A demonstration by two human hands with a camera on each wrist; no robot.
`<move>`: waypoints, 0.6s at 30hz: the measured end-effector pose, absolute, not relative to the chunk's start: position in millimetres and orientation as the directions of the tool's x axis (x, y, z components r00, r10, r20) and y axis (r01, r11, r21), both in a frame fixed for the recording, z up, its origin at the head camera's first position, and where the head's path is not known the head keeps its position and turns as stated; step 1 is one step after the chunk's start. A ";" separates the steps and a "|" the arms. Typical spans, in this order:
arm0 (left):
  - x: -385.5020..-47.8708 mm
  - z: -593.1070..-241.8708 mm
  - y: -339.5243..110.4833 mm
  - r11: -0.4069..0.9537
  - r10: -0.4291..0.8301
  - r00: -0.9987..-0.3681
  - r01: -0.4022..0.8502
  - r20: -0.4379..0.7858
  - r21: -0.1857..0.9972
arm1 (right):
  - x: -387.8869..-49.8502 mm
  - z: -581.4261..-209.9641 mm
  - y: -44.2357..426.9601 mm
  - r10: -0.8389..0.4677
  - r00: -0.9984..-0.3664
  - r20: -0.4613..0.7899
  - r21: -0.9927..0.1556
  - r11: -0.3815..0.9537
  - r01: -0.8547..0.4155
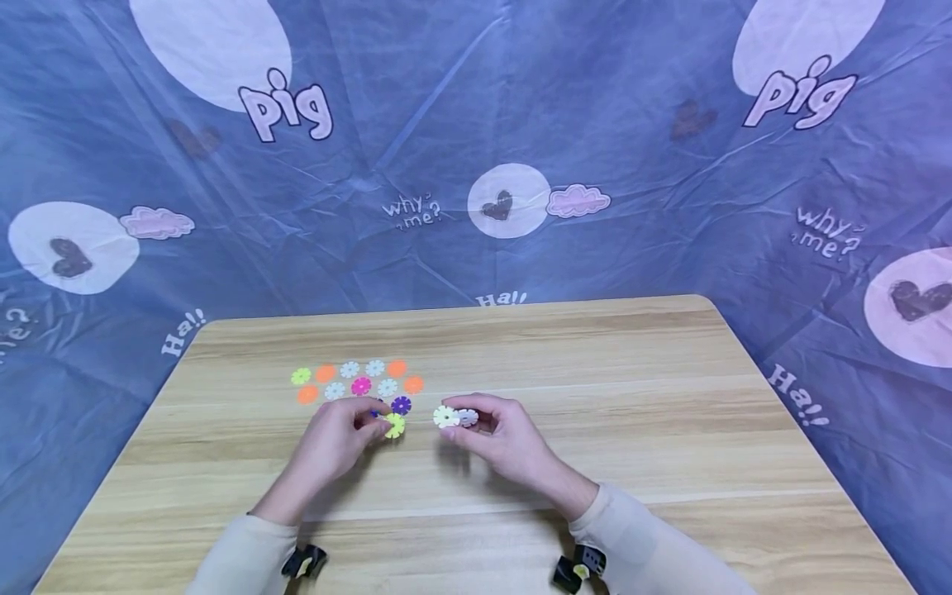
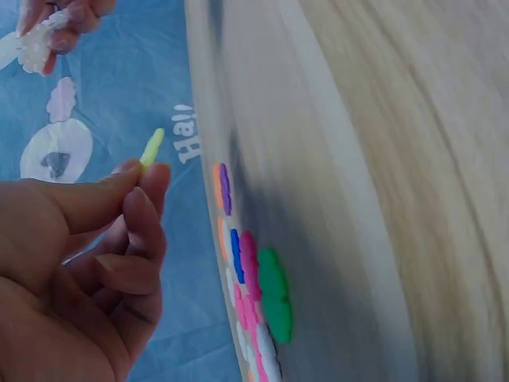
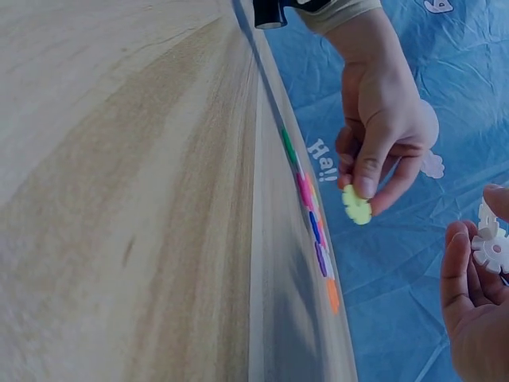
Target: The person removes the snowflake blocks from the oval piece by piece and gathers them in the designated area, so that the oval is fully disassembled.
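Between thumb and forefinger my left hand (image 1: pixel 342 434) pinches a yellow-green snowflake disc (image 1: pixel 395 426), a flat round plastic piece with notches around its rim. In the left wrist view that disc (image 2: pixel 152 148) appears nearly edge-on. To its right, my right hand (image 1: pixel 513 438) grips white snowflake discs (image 1: pixel 446 416), which look joined at an angle in the right wrist view. The two hands are apart, held above the table. Just beyond the left hand a purple disc (image 1: pixel 401 405) lies on the table, and the left fingers partly cover another dark one.
Several loose discs lie in rows on the wooden table (image 1: pixel 595 372), among them a pink disc (image 1: pixel 360 386), orange, pale and yellow-green ones. A green disc (image 2: pixel 275 294) shows in the left wrist view. A blue printed cloth (image 1: pixel 416 149) hangs behind the table.
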State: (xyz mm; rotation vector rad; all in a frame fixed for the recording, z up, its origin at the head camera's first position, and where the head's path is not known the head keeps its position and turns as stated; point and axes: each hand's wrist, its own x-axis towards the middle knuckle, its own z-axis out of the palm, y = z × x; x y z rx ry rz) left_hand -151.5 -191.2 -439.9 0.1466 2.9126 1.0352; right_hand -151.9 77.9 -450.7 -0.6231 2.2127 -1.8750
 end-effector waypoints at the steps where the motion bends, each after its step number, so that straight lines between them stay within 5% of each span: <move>1: -151.9 -440.7 -191.3 0.780 0.108 -0.994 0.071 -0.021 0.622 | -151.8 -450.7 77.9 -0.421 -0.897 0.133 -0.972 0.121 -0.201; 18: -160.7 -451.4 -188.9 0.844 0.118 -0.989 0.051 -0.093 0.534 | -151.3 -452.8 78.4 -0.419 -0.898 0.135 -0.974 0.110 -0.197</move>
